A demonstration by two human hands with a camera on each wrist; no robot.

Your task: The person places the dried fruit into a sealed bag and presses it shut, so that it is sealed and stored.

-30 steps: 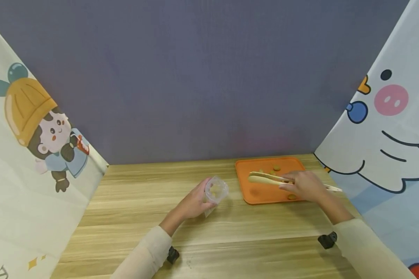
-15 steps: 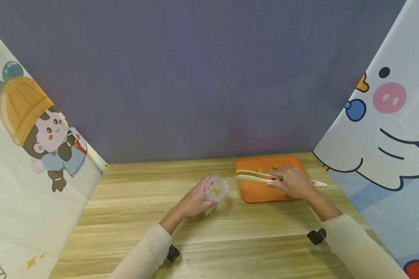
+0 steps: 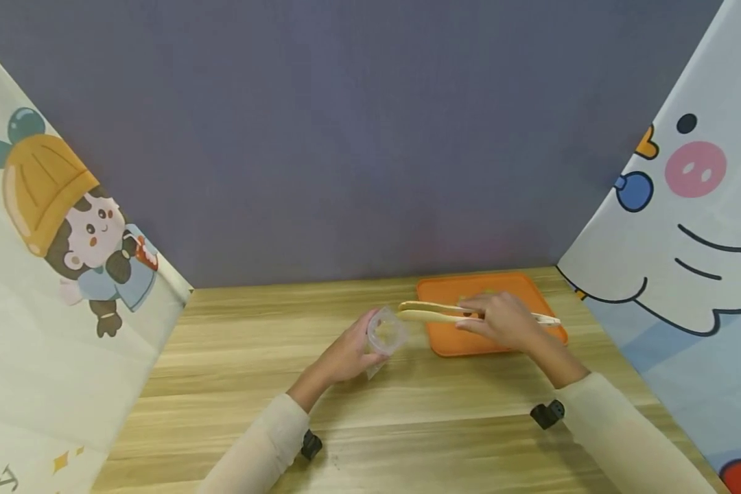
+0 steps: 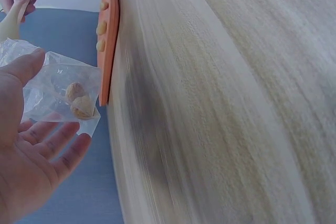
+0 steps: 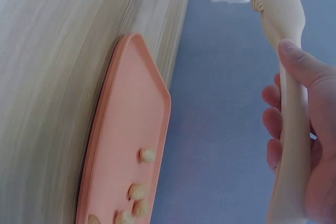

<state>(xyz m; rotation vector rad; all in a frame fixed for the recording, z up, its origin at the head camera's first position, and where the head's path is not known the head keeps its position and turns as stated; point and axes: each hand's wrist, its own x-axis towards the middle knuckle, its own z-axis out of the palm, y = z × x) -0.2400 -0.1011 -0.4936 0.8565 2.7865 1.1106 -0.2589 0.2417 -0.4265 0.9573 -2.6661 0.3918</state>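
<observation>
My left hand (image 3: 346, 353) grips a clear plastic bag (image 4: 47, 90) with its open mouth upward, thumb on one side and fingers on the other. Inside the bag lie a few round, tan, wrinkled pieces (image 4: 81, 107) of food. My right hand (image 3: 500, 321) holds cream-coloured tongs (image 5: 294, 103), thumb on one arm and fingers around the other. A tan piece (image 5: 257, 0) pokes out between the tong tips. Those tips are right by the bag's mouth in the head view.
To the right lies an orange tray (image 3: 463, 345) bearing several more tan pieces (image 5: 137, 191). It sits on the wood-grain table (image 3: 272, 319), toward the back. A grey-blue panel (image 3: 370, 137) rises behind, and printed sheets (image 3: 673, 288) flank both sides.
My right hand has carried the tongs leftward from over the tray until their tips reach the bag's mouth. The left hand with the bag has stayed nearly in place.
</observation>
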